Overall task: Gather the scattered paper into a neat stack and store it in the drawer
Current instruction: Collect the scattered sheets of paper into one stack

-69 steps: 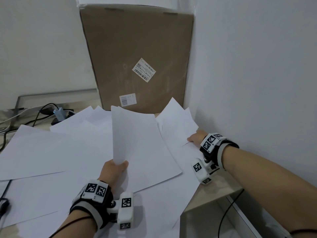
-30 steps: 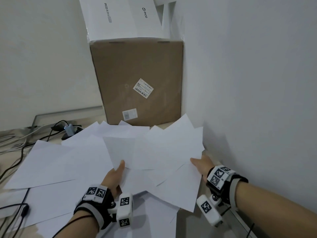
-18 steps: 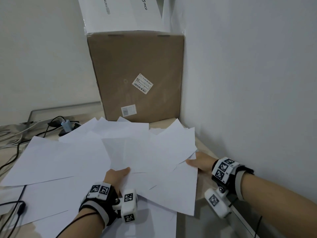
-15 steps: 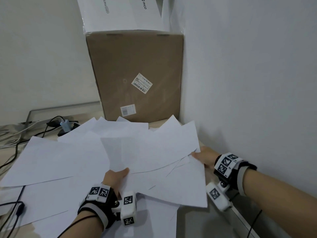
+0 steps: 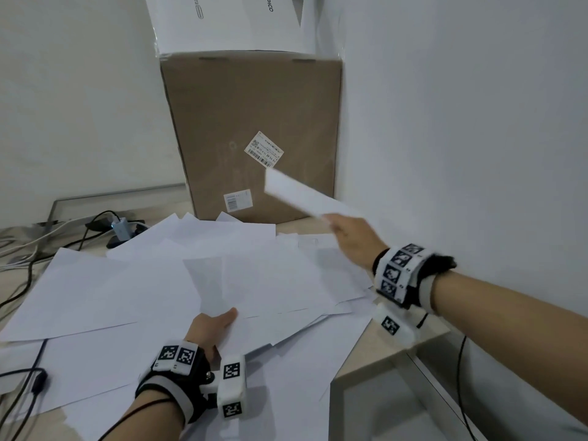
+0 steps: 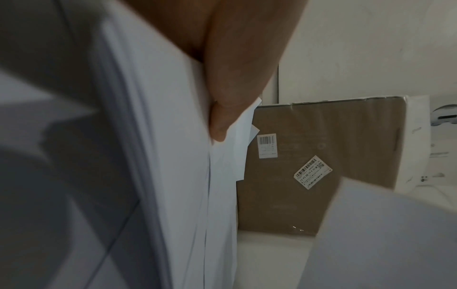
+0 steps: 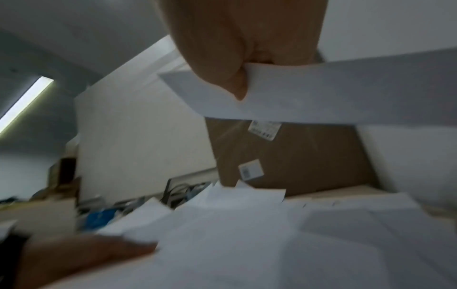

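Observation:
Several white sheets of paper (image 5: 133, 291) lie scattered and overlapping across the desk. My left hand (image 5: 213, 326) pinches the near edge of a loose bundle of sheets (image 5: 273, 281) in the middle, thumb (image 6: 237, 82) on top. My right hand (image 5: 350, 237) is raised near the right wall and pinches one sheet (image 5: 302, 195), blurred and tilted in the air in front of the cardboard box. In the right wrist view that sheet (image 7: 333, 90) is held between thumb and fingers. No drawer is in view.
A tall cardboard box (image 5: 254, 138) stands in the back corner with a white box (image 5: 229, 23) on top. Cables and a small adapter (image 5: 121, 227) lie at the back left. The desk's right edge (image 5: 397, 348) drops off beside the wall.
My right hand has let the bundle's right edge go and lifted up and back, carrying a single sheet into the air. My left hand keeps its hold on the bundle.

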Demonstrator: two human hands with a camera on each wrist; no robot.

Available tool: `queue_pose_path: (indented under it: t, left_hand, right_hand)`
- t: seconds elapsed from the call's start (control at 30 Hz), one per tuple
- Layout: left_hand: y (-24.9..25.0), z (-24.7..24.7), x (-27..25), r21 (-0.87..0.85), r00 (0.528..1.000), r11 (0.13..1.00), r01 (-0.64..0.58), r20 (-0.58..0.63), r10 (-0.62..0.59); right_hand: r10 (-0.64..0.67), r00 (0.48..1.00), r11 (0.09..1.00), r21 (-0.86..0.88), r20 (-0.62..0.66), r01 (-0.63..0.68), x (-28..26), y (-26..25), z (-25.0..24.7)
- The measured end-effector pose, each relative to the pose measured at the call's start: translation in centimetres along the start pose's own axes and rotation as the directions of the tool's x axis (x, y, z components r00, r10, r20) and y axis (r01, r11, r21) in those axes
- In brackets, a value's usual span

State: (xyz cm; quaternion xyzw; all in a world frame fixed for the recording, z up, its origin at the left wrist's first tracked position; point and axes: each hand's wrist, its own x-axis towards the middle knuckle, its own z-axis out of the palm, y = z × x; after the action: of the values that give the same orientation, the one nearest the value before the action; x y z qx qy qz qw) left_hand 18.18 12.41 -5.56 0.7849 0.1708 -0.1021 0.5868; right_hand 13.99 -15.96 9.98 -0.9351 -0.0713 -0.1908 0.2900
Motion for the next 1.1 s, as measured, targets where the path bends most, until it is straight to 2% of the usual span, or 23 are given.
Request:
queue_pose_path:
  t: [0.07, 0.17, 0.23, 0.3, 0.37, 0.43, 0.47, 0.5, 0.57, 0.6, 0.63, 0.67, 0.7, 0.77, 0.9, 0.97, 1.1]
  left_hand:
    - [-1.0, -0.1, 1.7, -0.011, 1.0, 1.0, 0.018, 0.016, -0.018]
    - [-1.0, -0.2, 1.6, -0.117, 0.999, 0.993, 0.02, 0.038, -0.015]
    - [1.0, -0.3, -1.5, -0.196, 0.998, 0.979, 0.056, 0.052, -0.046]
    - [1.5, -0.4, -2.3, -0.26, 0.995, 0.961, 0.091, 0.063, -0.077]
    - [1.5, -0.5, -2.3, -0.28, 0.992, 0.954, 0.105, 0.091, -0.082]
    - [0.5, -0.4, -0.8, -0.216, 0.994, 0.973, 0.084, 0.085, -0.067]
    - [0.3, -0.5, -0.6, -0.233, 0.996, 0.97, 0.069, 0.079, -0.052]
    - [0.6, -0.5, -1.3, -0.235, 0.992, 0.968, 0.085, 0.106, -0.061]
    - [0.8, -0.6, -1.8, -0.194, 0.988, 0.977, 0.089, 0.142, -0.062]
    - [0.7, -0.5, -1.8, -0.16, 0.989, 0.983, 0.087, 0.136, -0.066]
    - [0.7, -0.5, -1.8, -0.13, 0.991, 0.99, 0.058, 0.131, -0.041]
    - [0.7, -0.5, -1.7, -0.15, 0.994, 0.988, 0.038, 0.106, -0.022]
    - [0.7, -0.6, -1.8, -0.154, 0.995, 0.988, 0.02, 0.095, -0.005]
    - [0.9, -0.7, -2.5, -0.159, 0.995, 0.987, 0.002, 0.104, 0.015]
    - [1.1, -1.1, -3.1, -0.202, 0.989, 0.979, 0.005, 0.146, 0.025]
    - [0.8, -1.2, -2.7, -0.18, 0.99, 0.984, -0.009, 0.138, 0.034]
    - [1.2, -1.1, -3.8, -0.072, 0.992, 0.996, -0.052, 0.111, 0.06]
  right_hand:
    - [-0.01, 0.976, 0.996, -0.088, 0.219, 0.029, -0.4, -0.5, 3.3]
    - [0.087, 0.862, 0.974, -0.226, 0.499, 0.033, -1.0, -0.5, 7.7]
    - [0.14, 0.788, 0.963, -0.269, 0.6, 0.034, -1.5, -0.5, 9.8]
    - [0.174, 0.727, 0.958, -0.286, 0.664, 0.033, -2.2, -0.5, 11.1]
    - [0.182, 0.686, 0.964, -0.264, 0.704, 0.016, -2.9, -0.4, 11.4]
    - [0.149, 0.654, 0.983, -0.18, 0.742, -0.019, -3.4, -0.2, 10.9]
    - [0.126, 0.651, 0.99, -0.139, 0.748, -0.033, -3.5, -0.2, 10.6]
    - [0.117, 0.675, 0.993, -0.106, 0.729, -0.057, -3.6, -0.1, 10.2]
    - [0.152, 0.779, 0.988, -0.061, 0.609, -0.145, -3.2, 1.3, 9.6]
    - [0.216, 0.827, 0.974, -0.056, 0.52, -0.22, -2.9, 2.5, 9.0]
    - [0.298, 0.852, 0.951, -0.061, 0.43, -0.302, -2.6, 3.8, 8.3]
    - [0.39, 0.851, 0.917, -0.067, 0.351, -0.393, -2.5, 5.2, 7.5]
    - [0.477, 0.829, 0.874, -0.059, 0.291, -0.482, -2.5, 6.3, 6.5]
    - [0.571, 0.783, 0.808, 0.0, 0.247, -0.589, -2.5, 7.9, 4.9]
    - [0.627, 0.721, 0.689, 0.223, 0.293, -0.69, -2.1, 9.7, 3.4]
    - [0.654, 0.699, 0.649, 0.26, 0.289, -0.715, -1.6, 10.3, 2.8]
    - [0.666, 0.691, 0.648, 0.24, 0.282, -0.723, -1.2, 10.5, 1.5]
